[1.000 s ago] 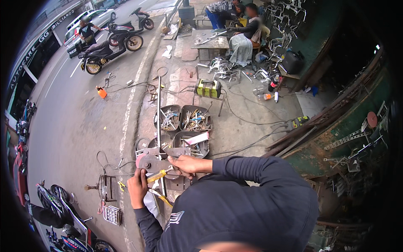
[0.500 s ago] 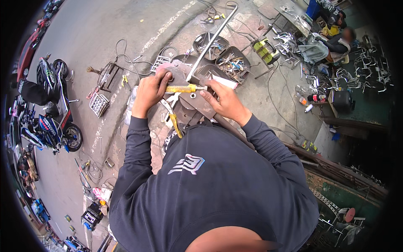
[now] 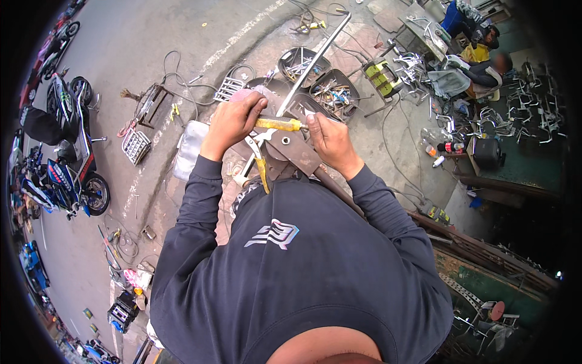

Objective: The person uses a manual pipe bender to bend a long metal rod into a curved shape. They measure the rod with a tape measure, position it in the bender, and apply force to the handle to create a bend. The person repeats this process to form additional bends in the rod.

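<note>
My left hand (image 3: 233,124) is closed round the jaw end of a pair of locking pliers (image 3: 279,124), and the jaws are hidden under my fingers. One yellow handle lies crosswise between my hands; the other yellow handle hangs open toward my body. With thumb and fingers closed, my right hand (image 3: 333,142) grips the screw at the end of the crosswise handle. A small white tip shows beside that thumb; I cannot tell what it is. Beneath the pliers is a brown metal plate (image 3: 300,155) with a nut on it. A long bright metal tube (image 3: 315,60) runs away from the plate.
Black bins (image 3: 333,94) of tools and metal parts stand beyond my hands. A green machine (image 3: 383,77) with cables is at the right. Two people sit at the far right among bent metal parts. Parked motorcycles (image 3: 76,176) line the left. A wire rack (image 3: 136,147) lies on the ground.
Both hands and the pliers have shifted slightly right. My right fingers have curled in tighter at the screw end. The view has moved a little.
</note>
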`<state>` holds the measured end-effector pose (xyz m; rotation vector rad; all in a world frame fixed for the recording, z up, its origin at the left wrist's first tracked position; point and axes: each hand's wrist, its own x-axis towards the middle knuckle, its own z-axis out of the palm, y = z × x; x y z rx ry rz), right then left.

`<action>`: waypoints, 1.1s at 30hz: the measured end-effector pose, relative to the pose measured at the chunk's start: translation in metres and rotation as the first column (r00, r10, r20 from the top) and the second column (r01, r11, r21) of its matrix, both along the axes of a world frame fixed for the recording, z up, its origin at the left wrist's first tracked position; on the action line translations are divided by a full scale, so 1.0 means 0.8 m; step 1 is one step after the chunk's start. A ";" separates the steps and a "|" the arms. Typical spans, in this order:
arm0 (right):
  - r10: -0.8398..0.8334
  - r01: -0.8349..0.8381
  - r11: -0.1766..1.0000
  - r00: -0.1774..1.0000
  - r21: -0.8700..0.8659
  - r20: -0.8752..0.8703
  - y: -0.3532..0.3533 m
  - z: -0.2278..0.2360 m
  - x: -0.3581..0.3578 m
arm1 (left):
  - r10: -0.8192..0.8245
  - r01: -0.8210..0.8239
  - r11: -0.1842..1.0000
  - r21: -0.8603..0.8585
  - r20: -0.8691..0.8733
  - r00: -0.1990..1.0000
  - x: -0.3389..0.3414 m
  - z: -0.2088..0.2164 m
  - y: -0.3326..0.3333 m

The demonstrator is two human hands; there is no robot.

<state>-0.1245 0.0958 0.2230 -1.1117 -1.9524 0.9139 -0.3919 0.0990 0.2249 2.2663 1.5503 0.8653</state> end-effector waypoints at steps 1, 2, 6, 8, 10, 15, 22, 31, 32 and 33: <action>-0.087 0.051 0.945 0.992 -0.324 -0.097 0.006 0.002 0.001 | -0.030 0.029 0.999 0.025 0.051 0.998 0.002 -0.002 0.008; -0.160 0.003 0.805 0.964 -0.593 -0.212 0.011 0.004 0.004 | 0.001 -0.004 0.996 0.088 0.026 1.000 0.006 -0.004 0.017; -0.180 -0.381 0.702 0.722 -0.602 -0.668 0.061 0.017 0.027 | 0.115 -0.146 0.986 0.084 0.300 0.947 0.028 -0.026 0.072; -0.020 -0.365 0.835 0.727 -0.412 -0.686 0.084 0.019 0.042 | 0.143 -0.239 0.962 0.130 0.504 0.852 0.050 -0.048 0.103; 0.187 -0.261 0.951 0.913 -0.168 -0.362 0.099 0.011 0.053 | 0.077 -0.248 0.953 0.174 0.653 0.753 0.072 -0.072 0.135; 0.307 -0.370 0.884 0.920 -0.286 -0.243 0.134 -0.030 0.064 | 0.199 -0.113 0.979 -0.167 0.705 0.680 0.105 -0.133 0.152; 0.183 -0.400 0.777 0.882 -0.485 -0.434 0.137 -0.049 0.074 | 0.282 -0.219 0.958 -0.187 0.768 0.575 0.116 -0.163 0.158; 0.392 -0.416 0.764 0.907 -0.494 -0.157 0.162 -0.060 0.098 | 0.408 -0.188 0.912 -0.364 0.767 0.495 0.120 -0.182 0.146; 0.440 -0.378 0.827 0.896 -0.415 0.060 0.160 -0.062 0.097 | 0.423 -0.188 0.904 -0.383 0.746 0.514 0.119 -0.184 0.145; 0.505 -0.431 0.848 0.834 -0.308 0.222 0.161 -0.065 0.091 | 0.436 -0.186 0.896 -0.402 0.723 0.536 0.117 -0.187 0.144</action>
